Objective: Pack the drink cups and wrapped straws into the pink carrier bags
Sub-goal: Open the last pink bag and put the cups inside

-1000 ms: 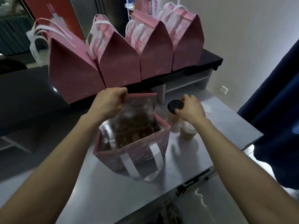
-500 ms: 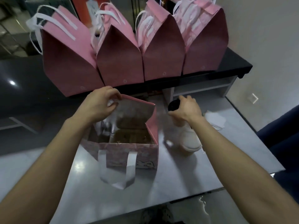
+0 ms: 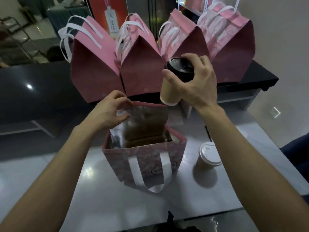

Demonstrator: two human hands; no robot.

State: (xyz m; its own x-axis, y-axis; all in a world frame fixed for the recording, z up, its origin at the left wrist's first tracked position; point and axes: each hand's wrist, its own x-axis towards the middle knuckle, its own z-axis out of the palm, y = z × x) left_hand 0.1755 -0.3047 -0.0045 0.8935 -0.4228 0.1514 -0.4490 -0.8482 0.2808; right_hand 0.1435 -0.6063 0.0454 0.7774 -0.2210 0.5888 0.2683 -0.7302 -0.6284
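Dim room with pale wall (image 3: 284,39), glossy grey tabletop (image 3: 100,198), four closed pink bags (image 3: 142,71) on black shelf (image 3: 260,77) behind, open pink bag (image 3: 143,158) pinched at flap by left hand (image 3: 108,113), right hand (image 3: 199,86) gripping black-lidded cup (image 3: 172,87) above it, white-lidded cup (image 3: 209,158) just right of bag

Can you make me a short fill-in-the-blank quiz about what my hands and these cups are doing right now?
1. The right hand holds a tan paper cup with a ____ lid.
2. The left hand grips the back flap of the open pink carrier bag with the ____ lining.
3. The cup with the white lid stands on the grey table, to the ____ of the open bag.

Missing words: black; silver; right
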